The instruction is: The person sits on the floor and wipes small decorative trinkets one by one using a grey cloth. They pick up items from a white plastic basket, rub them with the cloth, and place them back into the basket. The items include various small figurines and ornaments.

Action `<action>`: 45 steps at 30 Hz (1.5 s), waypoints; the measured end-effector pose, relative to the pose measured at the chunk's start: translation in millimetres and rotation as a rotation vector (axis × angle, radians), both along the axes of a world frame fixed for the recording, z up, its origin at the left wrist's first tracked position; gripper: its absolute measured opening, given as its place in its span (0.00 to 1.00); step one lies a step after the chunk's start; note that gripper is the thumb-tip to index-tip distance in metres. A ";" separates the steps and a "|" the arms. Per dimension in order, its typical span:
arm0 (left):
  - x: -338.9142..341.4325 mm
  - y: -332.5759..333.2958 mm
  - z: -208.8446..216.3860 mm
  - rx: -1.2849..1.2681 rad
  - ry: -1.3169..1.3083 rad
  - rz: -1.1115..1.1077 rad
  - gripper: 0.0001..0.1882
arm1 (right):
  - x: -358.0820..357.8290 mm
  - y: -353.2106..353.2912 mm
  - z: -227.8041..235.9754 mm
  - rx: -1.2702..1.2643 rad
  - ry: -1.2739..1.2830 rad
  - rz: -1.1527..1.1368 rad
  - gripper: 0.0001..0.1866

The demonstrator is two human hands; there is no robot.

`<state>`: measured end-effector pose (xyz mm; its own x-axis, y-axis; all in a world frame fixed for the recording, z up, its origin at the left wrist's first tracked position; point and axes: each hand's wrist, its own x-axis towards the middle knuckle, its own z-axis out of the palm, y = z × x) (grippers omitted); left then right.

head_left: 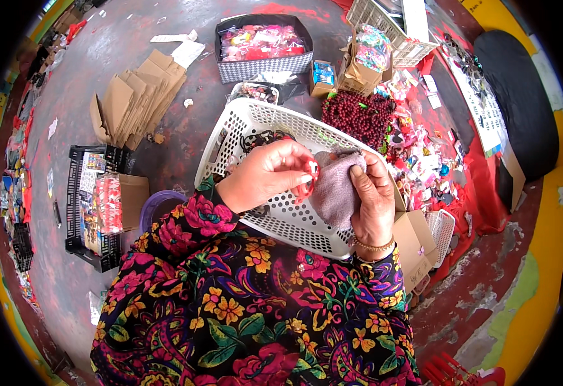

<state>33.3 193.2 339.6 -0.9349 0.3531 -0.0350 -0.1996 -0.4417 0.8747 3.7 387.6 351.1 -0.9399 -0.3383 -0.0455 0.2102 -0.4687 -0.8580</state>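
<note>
The left hand [268, 177] pinches a small, red, white-spotted thing [312, 168]; the right hand [373, 199] holds a fuzzy purple-grey cloth [334, 193]. Both are above a white plastic basket with holes [294, 239]. Maybe it's wiping; the next move needs a gentle pinch.

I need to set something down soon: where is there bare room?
Mostly bare floor lies between the cardboard stack and the white basket, beyond the purple bin. It is crowded to the basket's right, where dark red beads and small trinkets are heaped.
</note>
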 end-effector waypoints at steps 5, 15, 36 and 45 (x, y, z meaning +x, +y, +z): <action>1.3 8.1 -1.2 -0.188 0.121 0.146 0.10 | -1.4 0.7 6.0 -0.035 -0.087 0.027 0.11; 9.6 22.4 11.9 -0.525 0.434 0.213 0.06 | 4.4 -0.8 -1.1 -0.065 -0.094 0.143 0.08; 5.0 8.8 8.5 -0.002 0.073 -0.027 0.11 | 7.7 -2.3 -4.0 -0.009 -0.260 0.052 0.06; 4.6 -0.6 -3.1 0.395 -0.285 -0.107 0.07 | 13.1 -1.4 12.4 0.435 0.662 -0.067 0.07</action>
<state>37.9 192.6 336.6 -0.8654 0.4844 -0.1281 -0.4688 -0.6926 0.5483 16.8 386.1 363.6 -0.8355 -0.3606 0.4146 -0.4240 -0.0569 -0.9039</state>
